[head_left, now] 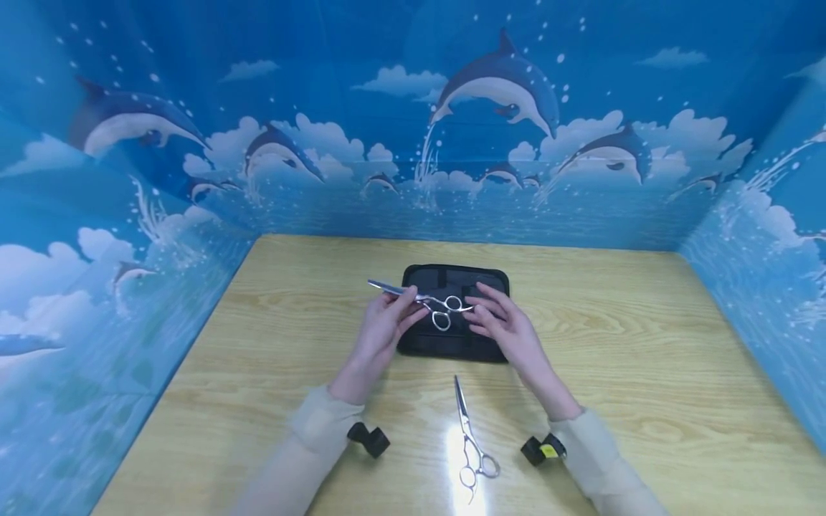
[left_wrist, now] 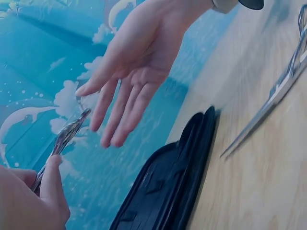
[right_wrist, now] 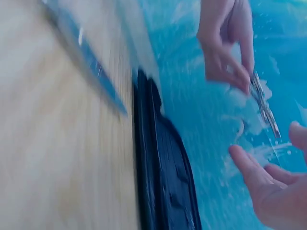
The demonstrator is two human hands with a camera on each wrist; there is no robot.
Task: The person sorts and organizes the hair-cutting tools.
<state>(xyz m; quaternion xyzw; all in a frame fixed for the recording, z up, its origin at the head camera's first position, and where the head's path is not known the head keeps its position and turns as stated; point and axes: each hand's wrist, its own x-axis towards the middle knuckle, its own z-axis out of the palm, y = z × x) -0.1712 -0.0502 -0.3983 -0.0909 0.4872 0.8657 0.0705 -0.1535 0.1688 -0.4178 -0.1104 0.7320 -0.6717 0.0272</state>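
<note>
Between thumb and fingers, my left hand pinches silver hair scissors near the pivot. Their blades point left and their finger rings point right, above the black case. My right hand is held beside the ring end, fingers spread; both wrist views show a gap between this right hand and the held scissors. A second pair of scissors lies on the table nearer me, tips pointing away. The right wrist view shows it blurred.
Under the hands lies the open black zip case, with straps or pockets inside. The wood-grain table is bordered by a blue dolphin-print backdrop at the back and both sides. A small black device is strapped to each wrist.
</note>
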